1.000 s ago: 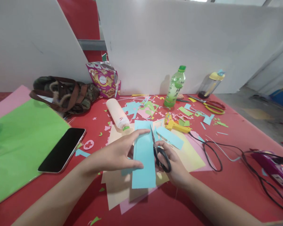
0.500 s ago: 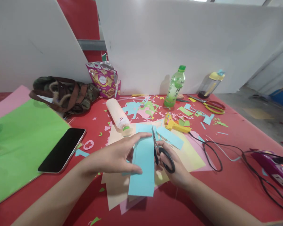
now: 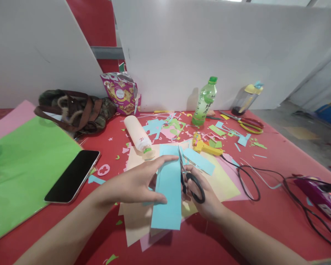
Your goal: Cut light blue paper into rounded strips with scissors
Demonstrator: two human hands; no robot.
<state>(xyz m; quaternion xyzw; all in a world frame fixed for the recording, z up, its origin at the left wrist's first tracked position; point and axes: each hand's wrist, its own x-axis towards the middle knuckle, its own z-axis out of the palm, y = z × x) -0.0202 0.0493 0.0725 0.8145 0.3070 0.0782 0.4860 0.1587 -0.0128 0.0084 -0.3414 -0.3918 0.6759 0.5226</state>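
Observation:
My left hand (image 3: pixel 146 180) grips a long light-blue paper strip (image 3: pixel 168 202) from its left side, thumb and index finger on top and the other fingers partly hidden beneath. In my right hand (image 3: pixel 202 195) is a pair of black-handled scissors (image 3: pixel 196 188). Their blades point away from me along the strip's upper right edge, near my left index fingertip. Under the strip lie overlapping cream, yellow and pink sheets (image 3: pixel 138 224). A smaller blue paper piece with a rounded end (image 3: pixel 200 161) rests just beyond the scissors.
A yellow glue gun (image 3: pixel 208 148) with a black cord lies beyond my right hand, a power strip (image 3: pixel 320 195) at far right. Leftward are a phone (image 3: pixel 73 176) and green sheet (image 3: pixel 27 165). Behind stand a white bottle lying down (image 3: pixel 138 134), paper scraps (image 3: pixel 171 127) and a green bottle (image 3: pixel 205 101).
The blue strip and both hands have shifted very slightly to the right. My grip on the strip and scissors looks the same.

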